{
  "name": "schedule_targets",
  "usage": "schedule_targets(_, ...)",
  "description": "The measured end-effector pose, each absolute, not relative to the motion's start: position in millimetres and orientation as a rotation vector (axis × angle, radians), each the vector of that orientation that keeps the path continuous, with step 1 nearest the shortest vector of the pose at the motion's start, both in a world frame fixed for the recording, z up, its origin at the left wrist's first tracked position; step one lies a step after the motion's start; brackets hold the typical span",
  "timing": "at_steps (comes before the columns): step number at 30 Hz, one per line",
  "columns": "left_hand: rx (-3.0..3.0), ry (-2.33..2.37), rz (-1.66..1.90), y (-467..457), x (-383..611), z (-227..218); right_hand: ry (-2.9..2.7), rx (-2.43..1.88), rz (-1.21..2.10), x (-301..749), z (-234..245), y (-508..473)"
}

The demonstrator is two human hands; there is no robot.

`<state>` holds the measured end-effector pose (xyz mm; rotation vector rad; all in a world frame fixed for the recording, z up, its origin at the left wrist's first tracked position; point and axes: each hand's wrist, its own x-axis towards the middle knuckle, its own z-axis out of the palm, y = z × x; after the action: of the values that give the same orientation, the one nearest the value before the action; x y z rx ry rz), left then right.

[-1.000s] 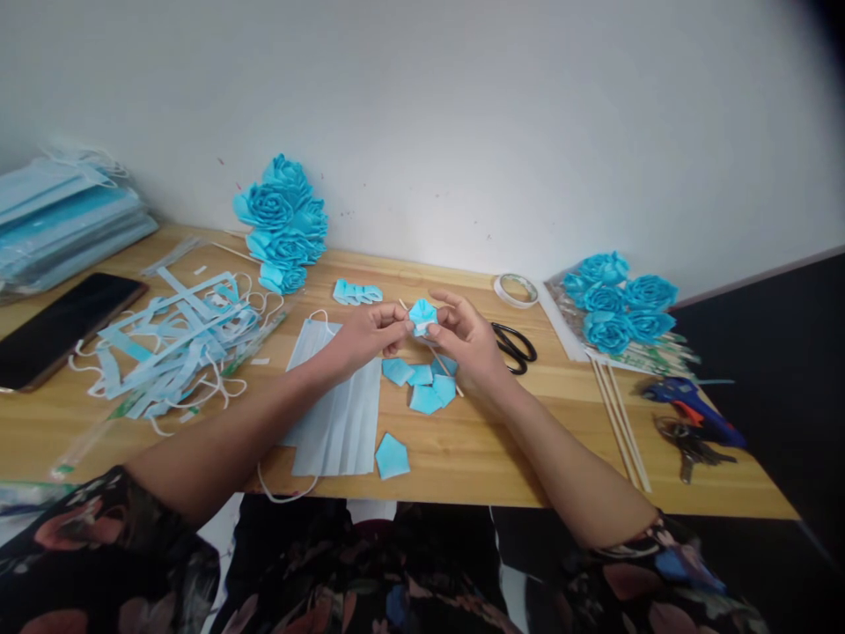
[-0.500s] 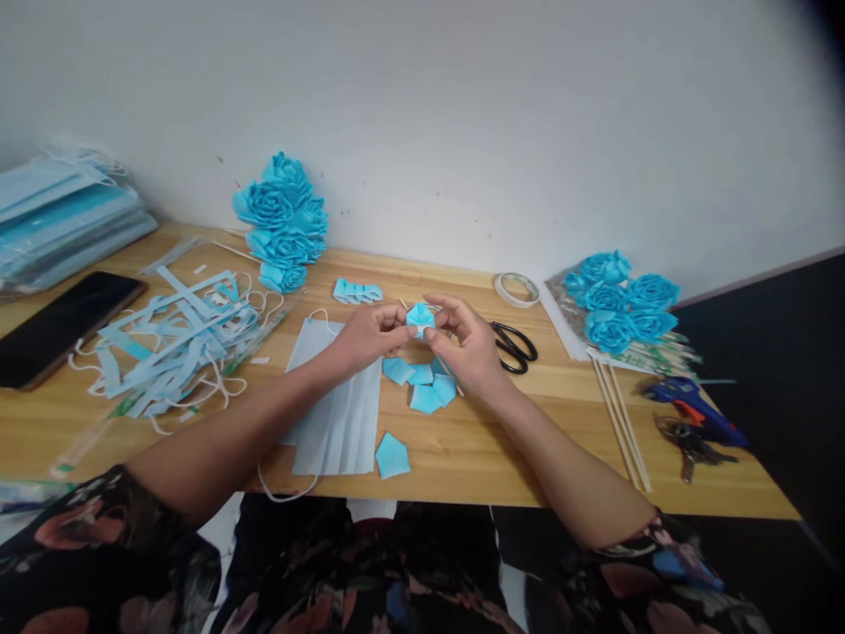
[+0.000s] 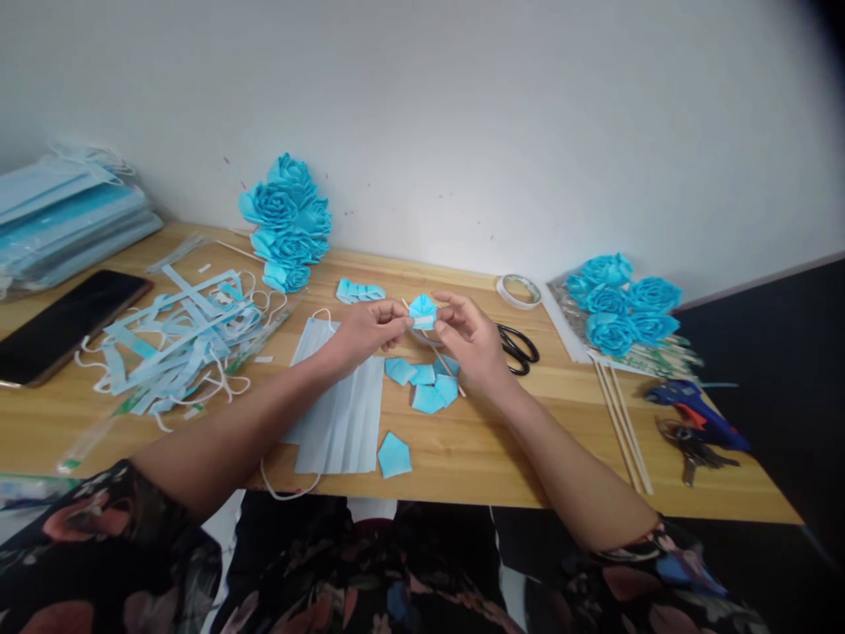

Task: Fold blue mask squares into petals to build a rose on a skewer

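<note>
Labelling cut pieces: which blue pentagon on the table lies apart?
The pentagon beside the lower right corner of the pleated mask; the others lie bunched together farther back.

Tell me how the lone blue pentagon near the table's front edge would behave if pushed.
The pentagon would probably feel light, since it looks thin. Lying flat with straight sides, it should slide, not roll. It may bend easily, as the blue piece in your left hand and right hand looks creased.
</note>
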<state>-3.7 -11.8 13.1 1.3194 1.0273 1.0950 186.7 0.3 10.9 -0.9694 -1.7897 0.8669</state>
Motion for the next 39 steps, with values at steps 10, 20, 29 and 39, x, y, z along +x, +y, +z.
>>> schedule_targets(10, 1.345, 1.051, 1.086, -11.2, -2.6, 9.5, -2.143, -0.931, 0.057, 188.8, 15.5, -4.5)
schedule_targets(20, 1.433, 1.017, 1.083, -14.2, -1.6, 11.9, -2.225, -0.879, 0.053, 188.8, 11.9, -1.5)
schedule_targets(29, 1.535, 1.046, 1.114, -13.1, -1.1, 7.4, -2.186, -0.821, 0.126, 186.9, 11.7, -1.4)
schedule_targets(39, 1.543, 1.023, 1.122, -13.1, -1.7, 7.0, -2.146, -0.800, 0.239, 187.9, 10.3, -0.1)
